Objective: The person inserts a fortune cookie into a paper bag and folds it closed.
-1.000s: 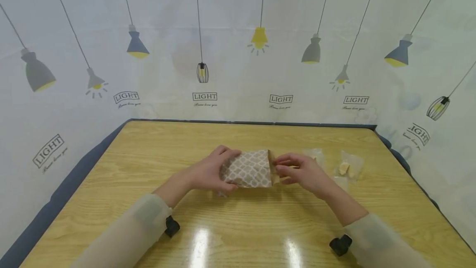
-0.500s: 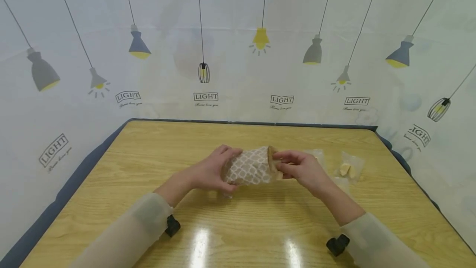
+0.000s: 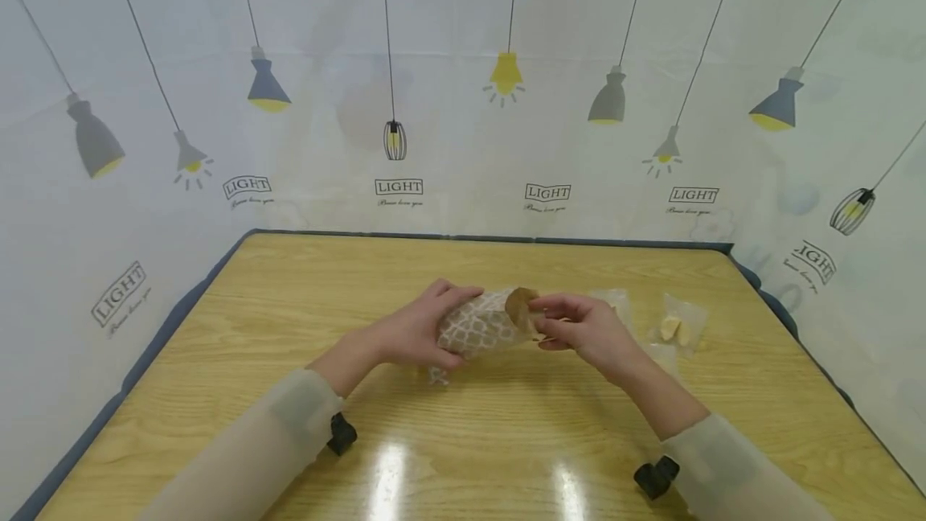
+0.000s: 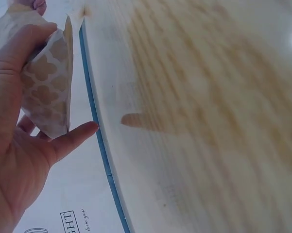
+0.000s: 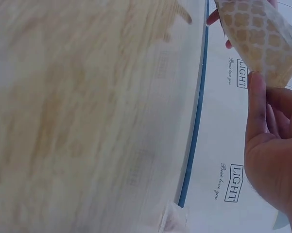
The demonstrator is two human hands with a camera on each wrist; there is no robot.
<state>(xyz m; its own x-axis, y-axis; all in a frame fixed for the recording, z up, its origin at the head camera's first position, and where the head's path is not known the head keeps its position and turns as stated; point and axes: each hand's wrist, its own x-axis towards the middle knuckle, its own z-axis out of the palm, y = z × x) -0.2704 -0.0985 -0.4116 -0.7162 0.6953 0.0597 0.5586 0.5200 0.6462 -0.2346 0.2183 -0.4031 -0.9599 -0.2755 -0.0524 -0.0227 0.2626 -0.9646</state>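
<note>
A brown paper bag (image 3: pixel 481 326) with a white lattice pattern lies sideways between the two hands over the table. My left hand (image 3: pixel 415 330) grips its closed end, thumb on the near side and fingers on the far side. At the other end, my right hand (image 3: pixel 589 336) pinches the edge of the bag's mouth, where the plain brown inside shows. The right wrist view has the thumb pressed against the paper bag (image 5: pixel 257 39) near its rim. What is inside the bag is hidden. A crumpled clear scrap (image 3: pixel 438 376) shows just below the left hand.
Behind and right of the right hand, several small clear packets lie on the wooden table (image 3: pixel 325 280). One packet (image 3: pixel 683 322) holds pale pieces; another packet (image 3: pixel 664 356) is partly covered by the right wrist. A wall sheet (image 3: pixel 463 119) printed with lamps encloses the table's far side.
The bag has turned in the hands and its mouth has widened, so more of the brown inside shows. The right hand has shifted slightly left along with the rim.
</note>
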